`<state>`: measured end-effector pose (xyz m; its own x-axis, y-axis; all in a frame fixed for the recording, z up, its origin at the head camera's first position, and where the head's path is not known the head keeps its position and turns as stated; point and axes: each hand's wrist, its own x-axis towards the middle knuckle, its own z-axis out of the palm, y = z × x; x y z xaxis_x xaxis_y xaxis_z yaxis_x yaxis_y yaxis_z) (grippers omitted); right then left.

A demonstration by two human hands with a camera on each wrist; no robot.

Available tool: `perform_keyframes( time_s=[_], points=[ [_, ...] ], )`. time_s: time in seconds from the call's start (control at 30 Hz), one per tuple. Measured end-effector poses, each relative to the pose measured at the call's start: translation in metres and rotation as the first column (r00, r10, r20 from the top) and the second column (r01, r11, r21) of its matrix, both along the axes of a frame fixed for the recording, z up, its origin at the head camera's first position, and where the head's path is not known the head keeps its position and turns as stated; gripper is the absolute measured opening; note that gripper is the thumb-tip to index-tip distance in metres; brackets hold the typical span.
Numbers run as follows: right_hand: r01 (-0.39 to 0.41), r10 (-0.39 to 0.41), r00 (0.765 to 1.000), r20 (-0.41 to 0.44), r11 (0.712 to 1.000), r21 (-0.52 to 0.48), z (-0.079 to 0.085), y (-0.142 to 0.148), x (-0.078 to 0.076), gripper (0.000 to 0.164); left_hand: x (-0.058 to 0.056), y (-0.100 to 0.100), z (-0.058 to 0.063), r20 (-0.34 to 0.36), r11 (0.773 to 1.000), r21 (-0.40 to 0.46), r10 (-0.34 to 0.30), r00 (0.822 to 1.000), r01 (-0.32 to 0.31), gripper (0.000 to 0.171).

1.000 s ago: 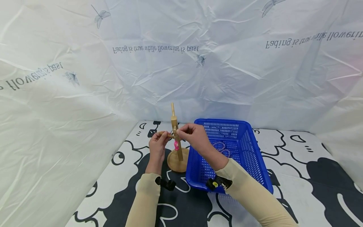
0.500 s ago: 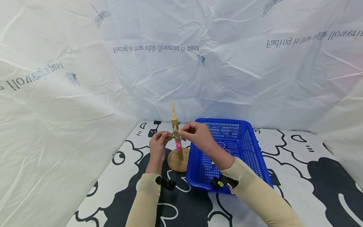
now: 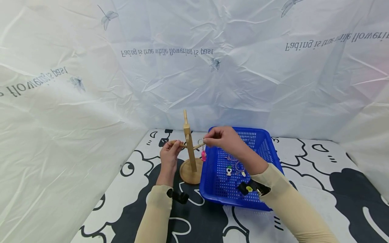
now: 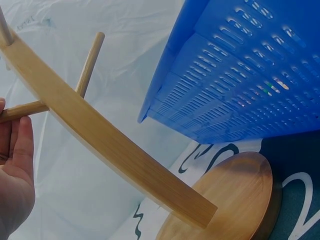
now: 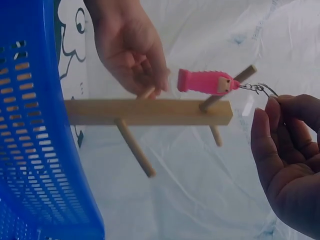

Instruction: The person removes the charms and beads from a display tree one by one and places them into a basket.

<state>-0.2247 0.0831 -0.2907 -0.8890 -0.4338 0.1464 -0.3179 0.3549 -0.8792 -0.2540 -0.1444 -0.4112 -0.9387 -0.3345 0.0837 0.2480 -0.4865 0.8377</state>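
A wooden stand [image 3: 192, 157] with several pegs rises from a round base [image 3: 185, 172]. My left hand [image 3: 169, 158] pinches a peg on its left side between thumb and fingers. From the fingertips of my right hand [image 3: 225, 140] hangs a pink figure keychain [image 3: 203, 155], pinched by its metal ring. In the head view the ring overlaps the end of the right-hand peg [image 3: 198, 146]. The right wrist view has the keychain [image 5: 207, 82] stretched sideways, its chain leading to the ring at my thumb and index finger.
A blue plastic basket [image 3: 205, 194] stands just right of the base, under my right forearm. In it lie a small white-and-green charm [image 3: 229, 170] and some pinkish loops [image 3: 239, 166]. A black-and-white cartoon cloth [image 3: 194, 222] covers the table; white printed sheeting [image 3: 170, 84] hangs behind.
My right hand has moved to the right, carrying the pink keychain from in front of the post to the right-hand peg's end. The left hand has stayed on its peg.
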Motion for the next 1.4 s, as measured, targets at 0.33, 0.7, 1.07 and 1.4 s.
perform_keyframes(
  time_s=[0.33,0.7,1.07,1.4],
  points=[
    [0.022,-0.025,0.999,0.047,0.997,0.069,-0.009,0.018,-0.015,0.021,0.000,0.000,0.000,0.003,1.000,-0.005,0.000,1.000,0.000,0.005],
    [0.007,-0.014,0.999,0.049,0.989,0.148,-0.028,0.033,-0.031,0.020,0.000,0.001,0.000,0.007,1.000,0.007,0.007,1.000,-0.007,0.007],
    [-0.090,0.085,0.996,0.031,0.968,0.236,-0.049,0.043,-0.048,0.019,-0.001,-0.001,0.000,0.008,1.000,0.005,-0.004,1.000,0.004,0.008],
    [-0.297,0.287,0.955,0.077,0.925,0.236,-0.063,0.052,-0.056,0.017,-0.002,0.000,0.000,0.015,1.000,0.013,0.001,1.000,-0.001,0.007]
  ],
)
